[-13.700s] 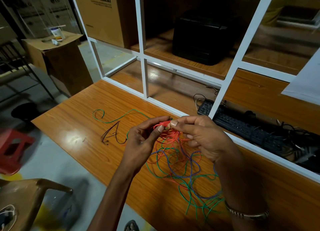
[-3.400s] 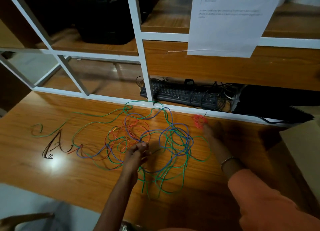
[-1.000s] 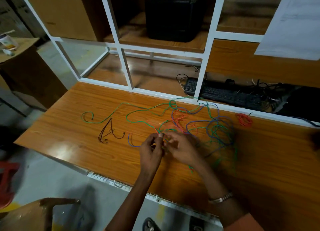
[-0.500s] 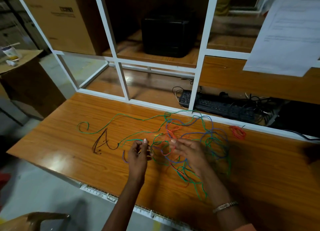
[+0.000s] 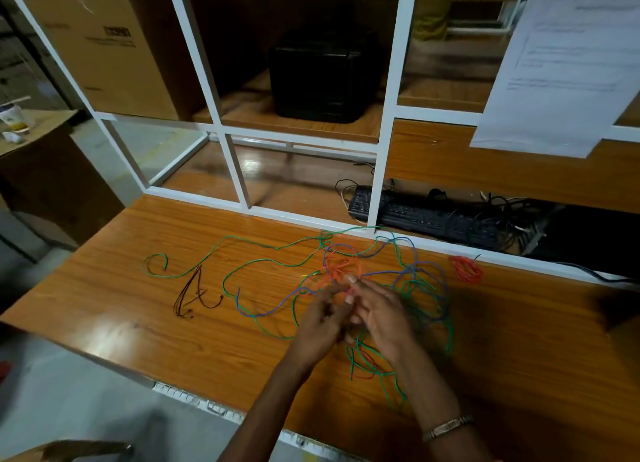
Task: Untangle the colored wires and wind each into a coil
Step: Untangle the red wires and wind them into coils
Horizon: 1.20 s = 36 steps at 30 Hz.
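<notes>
The tangle of colored wires [image 5: 381, 281] is spread on the wooden counter [image 5: 138, 316], directly ahead of both hands. The left hand [image 5: 322, 326] and right hand [image 5: 377, 316] are held together at its near edge, fingers curled; an orange strand [image 5: 341, 271] appears pinched between them, though blur prevents certainty. One finished orange coil [image 5: 465, 269] lies well apart, nearer the right hand. Loose green wire [image 5: 242, 243] trails leftward.

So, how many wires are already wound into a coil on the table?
1: the small red coil lies alone on the table, right of the tangle. Another could hide under the hands.
</notes>
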{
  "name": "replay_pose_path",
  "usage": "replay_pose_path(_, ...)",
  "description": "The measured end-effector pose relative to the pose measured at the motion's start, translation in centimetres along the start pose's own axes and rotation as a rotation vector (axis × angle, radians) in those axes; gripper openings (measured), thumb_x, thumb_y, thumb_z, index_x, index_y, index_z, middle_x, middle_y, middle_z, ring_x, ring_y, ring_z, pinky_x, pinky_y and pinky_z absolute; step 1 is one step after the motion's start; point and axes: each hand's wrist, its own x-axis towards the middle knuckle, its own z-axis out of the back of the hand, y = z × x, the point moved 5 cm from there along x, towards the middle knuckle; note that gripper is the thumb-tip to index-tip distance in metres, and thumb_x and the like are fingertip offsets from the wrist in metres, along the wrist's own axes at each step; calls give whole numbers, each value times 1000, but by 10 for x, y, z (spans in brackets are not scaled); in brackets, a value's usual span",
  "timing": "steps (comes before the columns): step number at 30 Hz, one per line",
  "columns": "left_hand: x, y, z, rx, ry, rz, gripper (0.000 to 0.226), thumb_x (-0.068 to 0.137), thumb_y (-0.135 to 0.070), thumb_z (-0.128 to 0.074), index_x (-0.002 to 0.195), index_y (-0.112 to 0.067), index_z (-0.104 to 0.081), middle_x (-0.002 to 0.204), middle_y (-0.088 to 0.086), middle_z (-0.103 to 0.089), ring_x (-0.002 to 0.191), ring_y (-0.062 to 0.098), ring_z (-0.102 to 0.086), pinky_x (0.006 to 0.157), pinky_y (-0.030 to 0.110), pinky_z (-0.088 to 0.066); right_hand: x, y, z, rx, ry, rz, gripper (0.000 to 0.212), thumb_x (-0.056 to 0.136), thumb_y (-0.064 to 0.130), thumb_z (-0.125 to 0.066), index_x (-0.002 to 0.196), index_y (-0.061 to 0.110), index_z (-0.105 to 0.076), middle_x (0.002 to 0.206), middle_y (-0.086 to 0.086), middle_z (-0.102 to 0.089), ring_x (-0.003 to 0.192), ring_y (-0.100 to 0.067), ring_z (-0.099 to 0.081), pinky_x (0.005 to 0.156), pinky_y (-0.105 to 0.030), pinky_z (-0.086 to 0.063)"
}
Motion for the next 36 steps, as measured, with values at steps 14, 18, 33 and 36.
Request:
replay_pose_path(14,-9,-11,16,-219,-146,-12,43,89,-33,-78,80,1,-54,74,16,-64,71,23,-72,74,39,-55,12,29,55,-762,-375,323,92,72,13,-83,149,28,-37,139,0,-32,134,-18,-37,110,-39,-41)
replay_pose_path(18,-10,-17,23,-322,-174,-3,32,98,-29,-68,81,-6,-54,83,17,-68,70,18,-70,70,30,-55,2,30,54,-917,-351,311,73,76,14,-83,136,35,-45,128,2,-31,126,-14,-39,106,-33,-42)
replay_pose_path(33,9,-22,42,-461,-344,67,31,101,-36,-66,77,-18,-59,74,2,-73,55,7,-65,57,21,-49,-40,38,23,-784,402,109,35,107,37,-52,96,11,-73,98,-8,-75,101,-21,-69,96,-37,-51)
replay_pose_path(36,12,-19,48,-529,-401,64,32,102,-40,-64,77,-20,-56,80,5,-72,53,7,-64,52,18,-49,-47,38,26,-641,406,18,25,108,26,-51,102,7,-68,74,-6,-61,64,-14,-57,63,-22,-45)
